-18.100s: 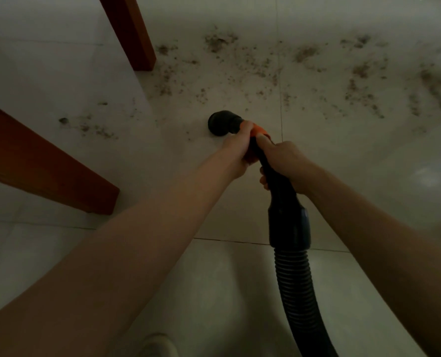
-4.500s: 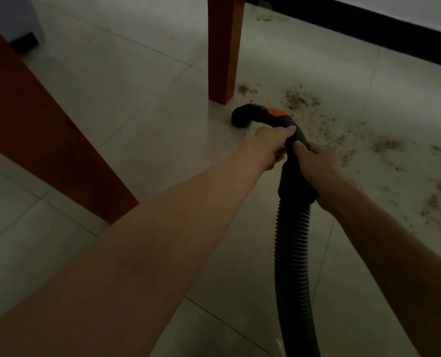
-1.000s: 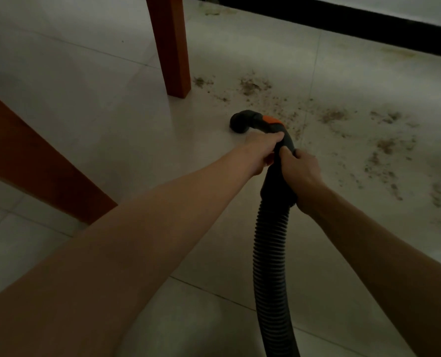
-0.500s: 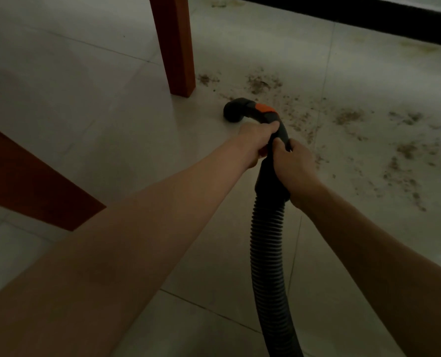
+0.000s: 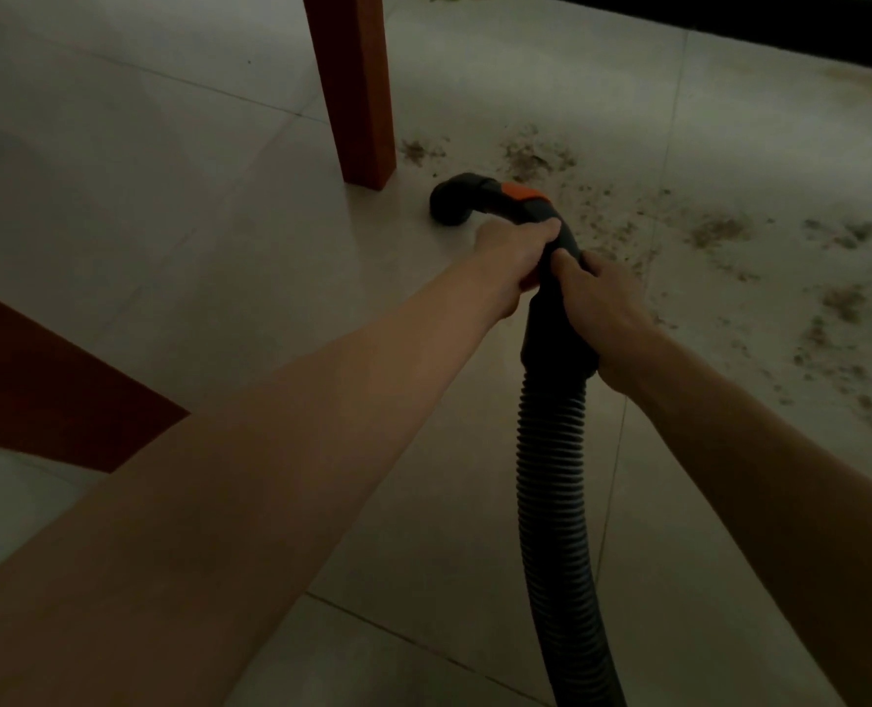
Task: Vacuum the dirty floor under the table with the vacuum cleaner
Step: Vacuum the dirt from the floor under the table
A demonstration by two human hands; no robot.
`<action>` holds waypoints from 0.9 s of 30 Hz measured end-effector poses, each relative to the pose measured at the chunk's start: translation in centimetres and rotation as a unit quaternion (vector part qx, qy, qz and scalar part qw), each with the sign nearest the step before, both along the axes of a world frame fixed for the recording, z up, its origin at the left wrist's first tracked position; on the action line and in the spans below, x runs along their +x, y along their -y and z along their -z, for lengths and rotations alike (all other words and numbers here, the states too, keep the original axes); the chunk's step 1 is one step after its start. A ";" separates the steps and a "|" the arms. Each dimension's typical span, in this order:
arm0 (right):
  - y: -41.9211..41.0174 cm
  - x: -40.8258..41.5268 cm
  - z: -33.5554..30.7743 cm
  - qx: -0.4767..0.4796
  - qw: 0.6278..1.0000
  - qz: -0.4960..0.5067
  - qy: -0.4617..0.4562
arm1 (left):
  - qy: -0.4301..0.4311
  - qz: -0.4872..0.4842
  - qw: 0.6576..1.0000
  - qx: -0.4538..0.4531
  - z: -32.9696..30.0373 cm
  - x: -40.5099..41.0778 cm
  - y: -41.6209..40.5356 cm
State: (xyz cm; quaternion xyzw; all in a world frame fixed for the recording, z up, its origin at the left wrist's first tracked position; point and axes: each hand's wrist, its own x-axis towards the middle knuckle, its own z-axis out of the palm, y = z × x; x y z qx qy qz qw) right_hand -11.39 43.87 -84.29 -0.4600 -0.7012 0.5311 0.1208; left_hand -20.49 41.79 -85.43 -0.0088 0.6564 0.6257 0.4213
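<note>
Both your left hand (image 5: 512, 262) and right hand (image 5: 602, 303) grip the vacuum hose (image 5: 551, 451); its nozzle (image 5: 451, 204) has edged toward the table leg (image 5: 357, 94), dirt (image 5: 719, 232) still ahead.

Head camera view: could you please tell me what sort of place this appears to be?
Probably an indoor dining or living room: pale glossy floor tiles, a reddish-brown wooden table leg and a dark skirting board along the far wall.
</note>
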 end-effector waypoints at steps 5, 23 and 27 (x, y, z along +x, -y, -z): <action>-0.5 -1.7 0.7 0.028 0.999 0.037 0.013 | -0.019 0.018 1.000 0.006 -0.3 -0.5 -1.2; -2.7 -5.8 1.8 0.020 1.000 -0.006 -0.012 | -0.057 -0.007 0.998 0.003 0.4 -4.5 -2.4; -3.0 -7.3 1.7 0.021 1.000 -0.003 -0.005 | -0.051 -0.019 0.999 0.002 0.0 -5.3 -2.5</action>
